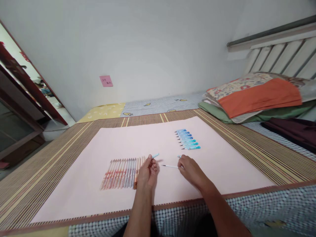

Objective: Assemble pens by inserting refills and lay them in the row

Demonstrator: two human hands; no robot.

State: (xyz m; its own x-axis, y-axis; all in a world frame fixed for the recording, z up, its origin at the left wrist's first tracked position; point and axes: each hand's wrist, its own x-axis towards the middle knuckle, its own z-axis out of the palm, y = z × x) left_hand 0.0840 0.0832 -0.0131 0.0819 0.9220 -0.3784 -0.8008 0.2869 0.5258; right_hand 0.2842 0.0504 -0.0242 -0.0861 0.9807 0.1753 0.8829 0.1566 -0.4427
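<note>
My left hand (pixel 148 169) is closed, with a small light blue pen cap (pixel 155 155) pinched at its fingertips. My right hand (pixel 191 169) has its fingers closed round the end of a slim white pen (pixel 170 166), whose dark tip points left toward my left hand. A small teal piece (pixel 179 156) shows just above the right fingers; whether they touch it I cannot tell. Beyond the right hand lies a column of dark-tipped blue and teal pens (pixel 187 141). Close by the left hand, several clear-and-pink pens (pixel 118 174) lie side by side, with peach ones partly behind the hand.
Everything lies on a pale pink sheet (pixel 133 138) over a striped mat (pixel 81 144). Folded bedding with an orange panel (pixel 261 97) is stacked at the right, near a white radiator (pixel 283 59). The wall at the back carries a pink note (pixel 106 81).
</note>
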